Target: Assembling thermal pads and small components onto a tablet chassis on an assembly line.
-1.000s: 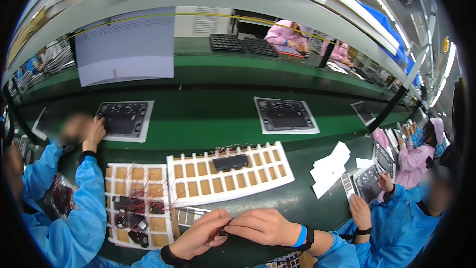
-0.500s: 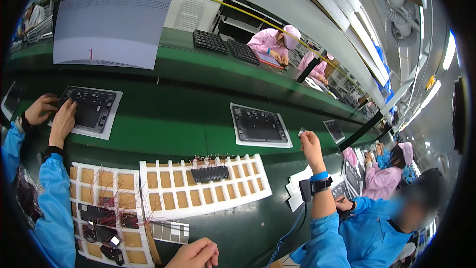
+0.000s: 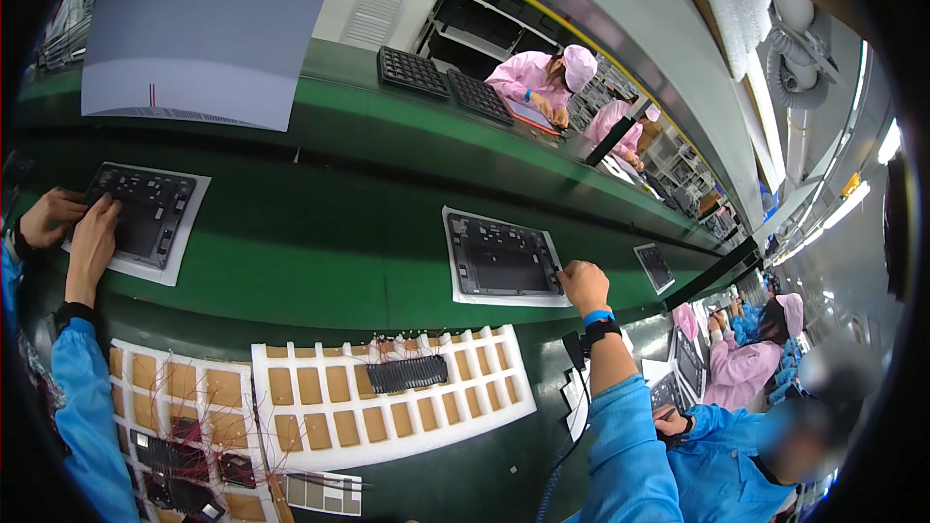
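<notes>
My right hand (image 3: 586,286) reaches in from the lower right with its fingers pinched together. Its fingertips are at the right edge of a dark tablet housing (image 3: 504,257), and whatever they pinch is hidden. Small pale and metallic parts dot the housing, which lies on a white sheet (image 3: 467,296) on the green bench. A blue band and a black wrist strap (image 3: 603,329) circle my right wrist. My left hand is out of view.
White foam trays (image 3: 387,426) in front hold a black ribbed strip (image 3: 407,374) and black parts with red wires (image 3: 174,455). At left a co-worker's hands (image 3: 87,232) touch another housing (image 3: 145,213). A blue-sleeved co-worker (image 3: 717,455) is close at right. A coiled cord (image 3: 549,494) hangs nearby.
My right hand has moved slightly down and left to the housing's edge, carrying a small pale piece half a second ago. My left hand has left the lower edge of view.
</notes>
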### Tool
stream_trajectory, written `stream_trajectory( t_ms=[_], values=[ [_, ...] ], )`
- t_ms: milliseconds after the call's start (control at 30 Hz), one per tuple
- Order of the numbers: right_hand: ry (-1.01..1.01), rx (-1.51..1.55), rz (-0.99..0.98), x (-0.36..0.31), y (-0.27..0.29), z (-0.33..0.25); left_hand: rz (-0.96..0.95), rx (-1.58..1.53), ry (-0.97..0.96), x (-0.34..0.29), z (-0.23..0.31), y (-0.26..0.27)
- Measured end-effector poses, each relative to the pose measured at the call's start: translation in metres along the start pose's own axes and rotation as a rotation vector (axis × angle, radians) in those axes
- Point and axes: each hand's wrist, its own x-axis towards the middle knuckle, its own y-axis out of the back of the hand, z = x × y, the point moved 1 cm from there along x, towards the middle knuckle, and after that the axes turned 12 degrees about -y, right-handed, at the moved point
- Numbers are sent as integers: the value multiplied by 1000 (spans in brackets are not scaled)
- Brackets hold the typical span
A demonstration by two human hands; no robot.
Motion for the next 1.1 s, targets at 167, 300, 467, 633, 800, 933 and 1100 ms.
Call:
stream_trajectory(
  t_ms=[167,300,467,633,800,933,1100],
  values=[
    [-43,-99,69,1,-22,22,26,205,62,23,12,-44],
    [-30,114,-10,5,-30,6,126,335,-84,7,7,-29],
    [-190,432,-189,15,-51,11,-124,-384,-87,16,354,55],
    [-322,798,-179,17,-79,52,-394,-1167,-136,-155,475,19],
    [-300,883,-217,12,-80,35,-453,-1333,-125,-143,477,29],
    [-182,723,-63,-14,-62,18,-451,-1331,-130,-144,475,30],
    [134,410,46,-34,-37,21,-446,-1331,-148,-146,474,31]
  ],
)
